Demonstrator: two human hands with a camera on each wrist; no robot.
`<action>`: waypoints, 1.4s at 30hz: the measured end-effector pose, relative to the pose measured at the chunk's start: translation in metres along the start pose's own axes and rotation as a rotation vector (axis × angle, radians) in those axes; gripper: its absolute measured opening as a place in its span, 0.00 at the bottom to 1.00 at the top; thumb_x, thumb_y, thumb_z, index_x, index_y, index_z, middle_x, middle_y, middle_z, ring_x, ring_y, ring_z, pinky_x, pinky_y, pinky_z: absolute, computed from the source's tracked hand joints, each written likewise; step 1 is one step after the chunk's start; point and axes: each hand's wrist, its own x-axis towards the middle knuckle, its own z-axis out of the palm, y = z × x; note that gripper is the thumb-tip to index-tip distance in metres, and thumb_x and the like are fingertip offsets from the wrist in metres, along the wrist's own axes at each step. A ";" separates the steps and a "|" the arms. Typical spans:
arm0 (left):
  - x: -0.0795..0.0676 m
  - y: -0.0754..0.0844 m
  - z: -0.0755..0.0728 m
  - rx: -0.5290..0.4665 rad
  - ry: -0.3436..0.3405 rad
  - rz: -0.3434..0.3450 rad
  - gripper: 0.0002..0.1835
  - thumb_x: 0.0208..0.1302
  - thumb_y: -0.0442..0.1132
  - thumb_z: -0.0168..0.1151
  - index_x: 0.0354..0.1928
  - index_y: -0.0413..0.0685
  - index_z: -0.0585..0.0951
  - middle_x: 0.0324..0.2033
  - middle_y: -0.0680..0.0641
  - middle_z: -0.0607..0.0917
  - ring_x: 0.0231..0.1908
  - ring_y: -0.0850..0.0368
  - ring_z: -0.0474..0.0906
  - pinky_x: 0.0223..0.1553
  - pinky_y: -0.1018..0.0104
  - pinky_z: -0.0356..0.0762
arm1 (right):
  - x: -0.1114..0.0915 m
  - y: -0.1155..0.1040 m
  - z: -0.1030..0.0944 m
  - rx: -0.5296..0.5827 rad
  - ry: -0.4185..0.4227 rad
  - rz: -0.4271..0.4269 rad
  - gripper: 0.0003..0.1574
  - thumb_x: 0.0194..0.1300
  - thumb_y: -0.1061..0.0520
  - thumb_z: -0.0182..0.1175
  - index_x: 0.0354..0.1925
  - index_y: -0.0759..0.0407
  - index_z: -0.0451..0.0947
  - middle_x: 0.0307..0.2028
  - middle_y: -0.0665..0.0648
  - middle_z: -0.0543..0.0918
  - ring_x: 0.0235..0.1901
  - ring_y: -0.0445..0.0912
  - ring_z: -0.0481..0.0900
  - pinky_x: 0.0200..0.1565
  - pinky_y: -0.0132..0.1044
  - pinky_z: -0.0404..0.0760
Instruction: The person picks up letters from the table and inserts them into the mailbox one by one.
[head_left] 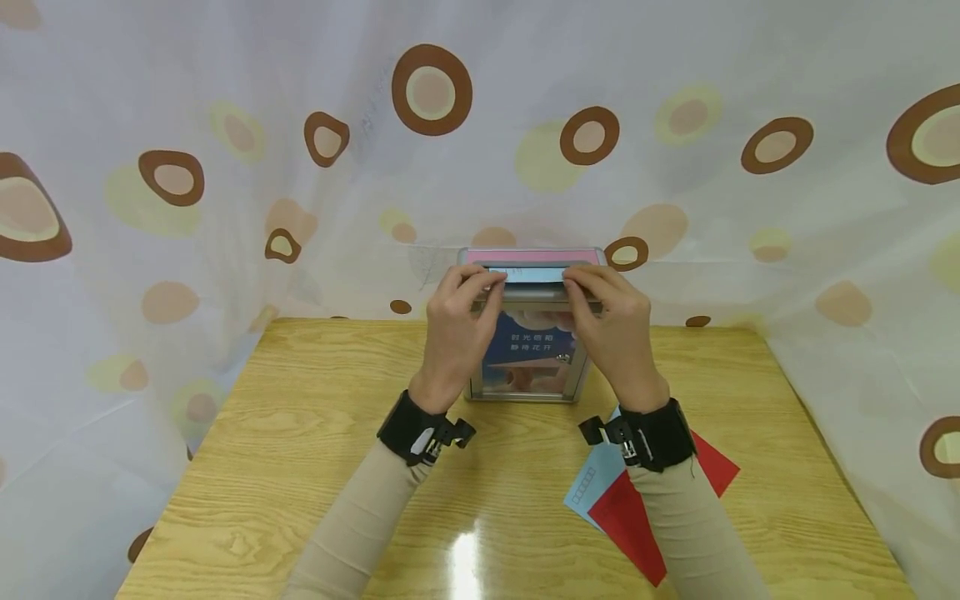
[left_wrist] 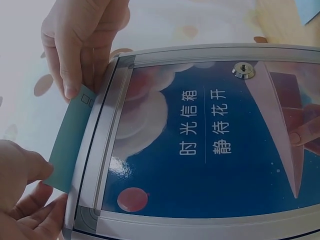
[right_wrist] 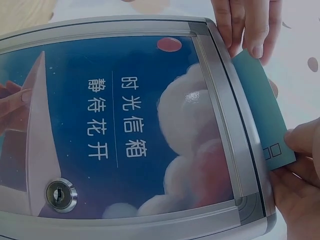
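Observation:
Both hands meet at the top of a metal-framed letter box [head_left: 528,354] with a blue printed front and a small keyhole lock [left_wrist: 243,70]. A light blue envelope [head_left: 534,275] stands partly in the slot along its top, its lower part hidden inside. My left hand [head_left: 463,321] pinches one end of the envelope between thumb and fingers. The other end is pinched by my right hand [head_left: 615,329]. In the right wrist view, printed squares show on the envelope [right_wrist: 262,112] near the right thumb.
On the wooden table [head_left: 322,417], beneath the right forearm, lie another light blue envelope [head_left: 592,483] and red envelopes [head_left: 630,525], partly covered by the arm. A white curtain [head_left: 495,183] with brown and yellow spots hangs behind the box and along both sides.

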 end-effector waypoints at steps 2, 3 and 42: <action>0.001 0.000 0.000 0.004 0.006 -0.003 0.10 0.76 0.35 0.59 0.48 0.38 0.87 0.44 0.39 0.81 0.42 0.51 0.80 0.43 0.69 0.79 | 0.000 0.000 0.000 -0.001 -0.003 0.003 0.11 0.70 0.65 0.65 0.48 0.68 0.88 0.44 0.66 0.89 0.41 0.56 0.88 0.38 0.46 0.86; 0.001 0.000 0.000 0.007 0.008 -0.005 0.10 0.76 0.35 0.59 0.48 0.38 0.87 0.43 0.39 0.81 0.42 0.51 0.80 0.44 0.69 0.79 | 0.001 -0.001 0.000 -0.002 -0.004 0.004 0.11 0.70 0.65 0.65 0.48 0.68 0.88 0.44 0.66 0.89 0.41 0.56 0.88 0.38 0.46 0.86; 0.003 0.006 -0.001 0.065 -0.032 0.020 0.12 0.76 0.30 0.57 0.51 0.34 0.86 0.48 0.37 0.82 0.46 0.48 0.83 0.44 0.66 0.84 | 0.002 -0.005 0.001 0.020 -0.066 0.068 0.14 0.72 0.64 0.62 0.52 0.69 0.85 0.52 0.67 0.86 0.52 0.59 0.85 0.50 0.50 0.86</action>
